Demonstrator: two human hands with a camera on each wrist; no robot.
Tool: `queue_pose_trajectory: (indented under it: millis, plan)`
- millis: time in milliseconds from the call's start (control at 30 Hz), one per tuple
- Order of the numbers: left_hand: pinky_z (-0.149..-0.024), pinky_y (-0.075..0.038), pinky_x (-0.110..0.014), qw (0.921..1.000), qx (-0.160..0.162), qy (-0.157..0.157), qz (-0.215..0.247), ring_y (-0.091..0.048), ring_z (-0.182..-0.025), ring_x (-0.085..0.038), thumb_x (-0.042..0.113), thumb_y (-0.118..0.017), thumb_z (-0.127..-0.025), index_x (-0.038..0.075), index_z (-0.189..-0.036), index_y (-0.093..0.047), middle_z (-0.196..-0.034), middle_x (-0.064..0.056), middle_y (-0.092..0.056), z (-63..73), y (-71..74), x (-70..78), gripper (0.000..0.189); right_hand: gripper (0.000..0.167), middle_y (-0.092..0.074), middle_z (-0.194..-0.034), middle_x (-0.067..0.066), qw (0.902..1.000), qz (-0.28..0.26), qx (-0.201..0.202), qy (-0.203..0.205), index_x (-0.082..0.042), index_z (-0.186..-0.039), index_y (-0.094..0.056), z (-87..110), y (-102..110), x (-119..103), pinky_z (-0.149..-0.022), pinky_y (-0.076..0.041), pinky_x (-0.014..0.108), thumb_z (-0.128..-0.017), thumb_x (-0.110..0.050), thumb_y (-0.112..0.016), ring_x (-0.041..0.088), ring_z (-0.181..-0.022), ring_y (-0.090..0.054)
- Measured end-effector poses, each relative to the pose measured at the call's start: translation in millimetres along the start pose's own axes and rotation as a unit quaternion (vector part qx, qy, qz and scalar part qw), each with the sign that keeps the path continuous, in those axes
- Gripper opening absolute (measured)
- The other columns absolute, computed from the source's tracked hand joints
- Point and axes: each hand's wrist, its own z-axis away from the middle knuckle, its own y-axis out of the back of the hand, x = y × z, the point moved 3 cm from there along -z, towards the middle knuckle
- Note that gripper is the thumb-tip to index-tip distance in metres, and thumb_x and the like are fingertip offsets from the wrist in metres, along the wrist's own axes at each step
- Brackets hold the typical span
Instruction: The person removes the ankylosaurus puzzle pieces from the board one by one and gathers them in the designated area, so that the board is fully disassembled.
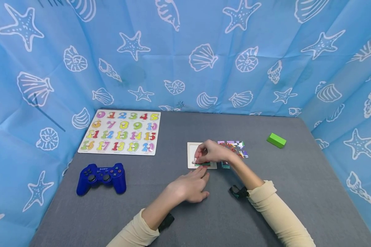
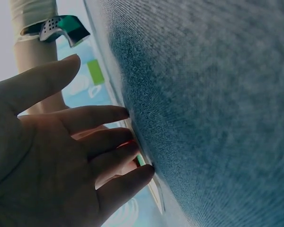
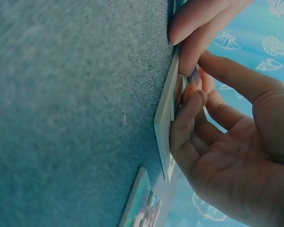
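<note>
A small white puzzle tray [image 1: 190, 147] lies near the middle of the table, with a green and red picture part [image 1: 205, 164] showing at its front. Above the tray, my right hand [image 1: 212, 151] bends its fingers and pinches a small dark puzzle piece [image 3: 193, 76], mostly hidden by the fingertips. My left hand [image 1: 190, 185] rests at the front edge of the tray, fingers fairly straight and fingertips touching it; its thumb stands apart in the left wrist view. Right of the tray lie colourful puzzle pieces [image 1: 242, 153], partly behind the right wrist.
At the back left lies a white number board [image 1: 120, 133] with coloured numerals. A blue game controller [image 1: 101, 178] sits in front of it. One green block [image 1: 276, 140] is at the right. A blue seashell-patterned curtain [image 1: 173, 68] surrounds the grey table [image 1: 117, 219].
</note>
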Motion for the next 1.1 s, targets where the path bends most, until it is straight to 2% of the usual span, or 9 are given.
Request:
queue_pose_trajectory:
  millis: [100, 233, 367, 567, 733, 867, 1100]
  plan:
    - [-0.136, -0.031, -0.040, 1.0000, -0.002, -0.001, -0.002, -0.014, -0.173, -0.017, 0.043, -0.060, -0.111, 0.010, -0.168, -0.041, -0.184, -0.005, -0.021, -0.1, -0.6, 0.0, 0.069, 0.007, -0.079, -0.091, 0.015, 0.9998, -0.001, -0.007, 0.021, 0.002, -0.101, -0.076, 2.2, 0, -2, -0.068, -0.056, 0.022, -0.097, -0.004, -0.077, 0.011, -0.074, -0.067]
    - [-0.136, -0.031, -0.040, 1.0000, -0.005, -0.003, -0.001, -0.013, -0.173, -0.017, 0.043, -0.060, -0.111, 0.010, -0.169, -0.039, -0.184, -0.005, -0.019, -0.3, -0.5, 0.1, 0.069, 0.007, -0.079, -0.094, 0.019, 0.9991, -0.020, 0.003, 0.037, 0.004, -0.104, -0.074, 6.7, 1, -3, -0.072, -0.059, 0.023, -0.100, -0.002, -0.074, 0.015, -0.080, -0.072]
    - [-0.136, -0.032, -0.041, 1.0000, -0.007, -0.004, 0.004, -0.011, -0.173, -0.017, 0.043, -0.059, -0.111, 0.011, -0.169, -0.039, -0.185, -0.005, -0.017, -0.3, 0.1, -0.7, 0.069, 0.007, -0.080, -0.097, 0.019, 0.9981, -0.040, 0.033, 0.032, 0.003, -0.106, -0.075, 13.4, 5, -1, -0.074, -0.060, 0.025, -0.101, -0.003, -0.074, 0.020, -0.084, -0.075]
    - [-0.134, -0.036, -0.047, 0.9999, -0.008, 0.000, 0.013, -0.012, -0.173, -0.015, 0.043, -0.059, -0.111, 0.013, -0.169, -0.039, -0.185, -0.002, -0.015, 0.8, 0.7, -2.0, 0.068, 0.011, -0.081, -0.095, 0.015, 0.9965, -0.034, 0.074, 0.014, 0.000, -0.105, -0.076, 30.9, 13, 2, -0.071, -0.058, 0.024, -0.099, -0.008, -0.079, 0.018, -0.083, -0.074]
    - [-0.135, -0.034, -0.043, 0.9999, -0.003, -0.005, 0.014, -0.013, -0.173, -0.016, 0.042, -0.059, -0.111, 0.012, -0.169, -0.039, -0.185, -0.003, -0.015, 1.3, 0.8, -2.5, 0.068, 0.014, -0.080, -0.095, 0.014, 0.9955, -0.024, 0.091, 0.007, 0.000, -0.107, -0.075, 47.5, 21, 8, -0.070, -0.058, 0.025, -0.099, -0.011, -0.079, 0.016, -0.080, -0.072]
    - [-0.134, -0.035, -0.046, 0.9998, -0.006, -0.004, 0.019, -0.013, -0.173, -0.016, 0.042, -0.059, -0.111, 0.012, -0.169, -0.039, -0.185, -0.003, -0.015, 1.0, -0.1, -2.8, 0.069, 0.012, -0.080, -0.097, 0.015, 0.9948, -0.024, 0.099, -0.003, 0.000, -0.109, -0.075, 61.4, 26, 16, -0.065, -0.056, 0.027, -0.100, -0.008, -0.077, 0.016, -0.075, -0.067]
    - [-0.135, -0.034, -0.044, 0.9998, -0.009, -0.006, 0.017, -0.013, -0.173, -0.016, 0.042, -0.058, -0.111, 0.012, -0.169, -0.039, -0.185, -0.004, -0.016, -0.1, -0.9, -2.7, 0.069, 0.012, -0.079, -0.099, 0.017, 0.9920, -0.029, 0.122, -0.017, 0.003, -0.111, -0.074, 88.1, 36, 31, -0.069, -0.060, 0.029, -0.101, -0.005, -0.074, 0.013, -0.079, -0.071]
